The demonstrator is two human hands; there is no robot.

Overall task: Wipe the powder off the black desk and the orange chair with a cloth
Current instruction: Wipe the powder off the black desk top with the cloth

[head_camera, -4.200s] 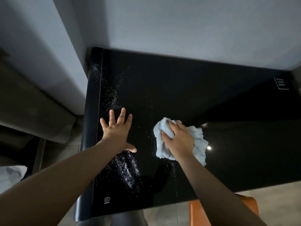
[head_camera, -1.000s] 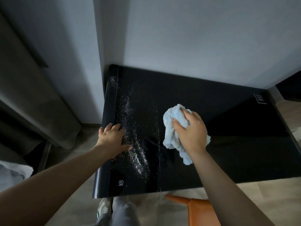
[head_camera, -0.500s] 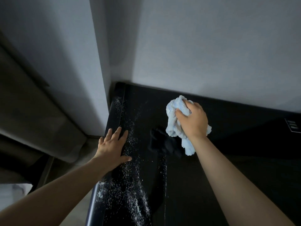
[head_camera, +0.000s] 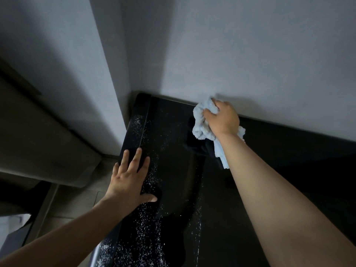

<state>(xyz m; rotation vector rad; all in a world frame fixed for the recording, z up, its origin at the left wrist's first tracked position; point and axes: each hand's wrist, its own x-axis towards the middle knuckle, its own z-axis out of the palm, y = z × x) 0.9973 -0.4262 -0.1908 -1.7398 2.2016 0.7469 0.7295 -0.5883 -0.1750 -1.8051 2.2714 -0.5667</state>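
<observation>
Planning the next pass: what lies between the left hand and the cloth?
In the head view, black desk with scattered powder, sparser toward the cloth.

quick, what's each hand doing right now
Left hand: open, fingers spread flat on the black desk.
Right hand: grips the blue cloth at the desk's back edge.

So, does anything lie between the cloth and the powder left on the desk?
No object does: bare black desk separates the cloth, gripped by the right hand at the wall, from the powder along the left side. Only the left hand, lying flat on that edge, sits among the grains and could block a sweep there.
</observation>
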